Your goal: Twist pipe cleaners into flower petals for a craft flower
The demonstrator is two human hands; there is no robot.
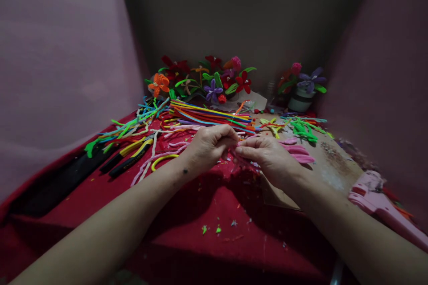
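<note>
My left hand [214, 144] and my right hand [264, 156] meet over the middle of the table, fingers pinched close together. Between them is a pink pipe cleaner [236, 150], gripped by both hands and mostly hidden by the fingers. Just past my right hand, several pink pipe-cleaner petals [299, 153] lie on a piece of cardboard [329, 164]. Loose pink pipe cleaners [167, 155] are left of my left hand, near a yellow loop handle [163, 160]. Beyond both hands lies a bundle of many-coloured pipe cleaners [210, 113].
Black-and-yellow pliers [132, 158] lie at the left. A pink glue gun [381, 205] rests at the right edge. Pipe-cleaner flowers [212, 91] stand along the back, some in a pot [301, 99]. Green pipe cleaners [304, 129] lie on the cardboard. Scraps dot the red cloth [200, 249].
</note>
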